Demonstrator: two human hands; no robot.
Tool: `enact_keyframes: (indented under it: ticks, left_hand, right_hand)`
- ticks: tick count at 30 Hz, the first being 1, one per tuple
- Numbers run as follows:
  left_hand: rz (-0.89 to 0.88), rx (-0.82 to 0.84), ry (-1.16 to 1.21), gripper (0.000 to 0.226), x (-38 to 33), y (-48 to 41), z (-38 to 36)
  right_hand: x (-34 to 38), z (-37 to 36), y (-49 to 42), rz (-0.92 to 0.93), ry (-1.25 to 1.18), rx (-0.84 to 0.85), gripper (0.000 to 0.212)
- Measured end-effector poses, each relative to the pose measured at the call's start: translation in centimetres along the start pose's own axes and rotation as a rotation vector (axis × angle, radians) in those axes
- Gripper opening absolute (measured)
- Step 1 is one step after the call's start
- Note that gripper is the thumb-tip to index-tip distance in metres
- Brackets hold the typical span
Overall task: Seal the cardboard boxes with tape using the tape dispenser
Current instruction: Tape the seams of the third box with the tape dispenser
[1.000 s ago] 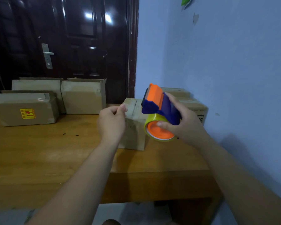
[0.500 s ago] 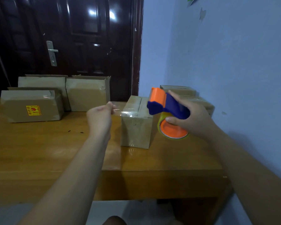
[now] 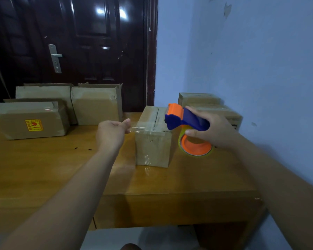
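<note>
- the middle box (image 3: pixel 153 147) stands on the wooden worktop (image 3: pixel 43 168), toward its right end, with the top flaps down and the seam running away from the camera
- the left hand (image 3: pixel 112 134) is just left of that box at top-edge height; its grip is narrow, thumb and fingers pinching the loose end of the clear tape (image 3: pixel 143 129)
- the tape stretches from that pinch across the box top, crossing the seam, over to the dispenser side
- the right hand (image 3: pixel 211 130) has its grip wrapped round the blue handle of the tape dispenser (image 3: pixel 186 120), with the orange head sitting over the box's right top edge
- the tape roll (image 3: pixel 195 147) (yellowish with an orange hub) hangs under the handle, beside the box's right face, and one fingertip rests against it
- can't tell whether the dispenser head actually touches the cardboard
- on the left of the worktop: a box with the yellow label (image 3: pixel 31 120), with two more boxes (image 3: pixel 96 105) behind it
- a couple of other boxes (image 3: pixel 199 99) sit against the blue wall (image 3: pixel 251 60), behind the right hand
- a dark door (image 3: pixel 79 42) is at the back
</note>
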State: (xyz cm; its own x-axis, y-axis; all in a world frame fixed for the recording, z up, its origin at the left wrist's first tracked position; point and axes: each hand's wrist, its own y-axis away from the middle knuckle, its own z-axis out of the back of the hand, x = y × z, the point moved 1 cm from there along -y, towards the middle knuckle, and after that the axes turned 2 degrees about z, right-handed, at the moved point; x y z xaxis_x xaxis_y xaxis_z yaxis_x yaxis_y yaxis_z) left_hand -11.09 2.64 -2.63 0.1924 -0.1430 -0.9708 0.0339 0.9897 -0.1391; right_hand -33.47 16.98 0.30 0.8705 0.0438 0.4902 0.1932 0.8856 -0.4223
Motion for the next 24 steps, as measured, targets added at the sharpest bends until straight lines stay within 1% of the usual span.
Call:
enact_keyframes:
  ticks: [4,8,15,24]
  left_hand:
    - [0.053,0.043,0.093,0.03,0.3,-0.6,-0.2]
    - [0.095,0.113,0.137,0.031,0.6,-0.9,-0.2]
    - [0.152,0.146,0.149,0.029,1.6,-1.0,-0.5]
    - [0.327,0.169,0.279,0.023,2.3,-0.2,-1.6]
  right_hand:
    - [-0.4,-0.2,-0.7,-0.004,-0.015,0.027,0.075]
    - [-0.9,-0.8,-0.6,-0.036,-0.056,0.052,0.082]
    - [-2.4,-2.8,-0.1,-0.035,-0.144,0.044,0.077]
    - [-3.3,-5.0,0.5,-0.043,-0.351,-0.016,0.065]
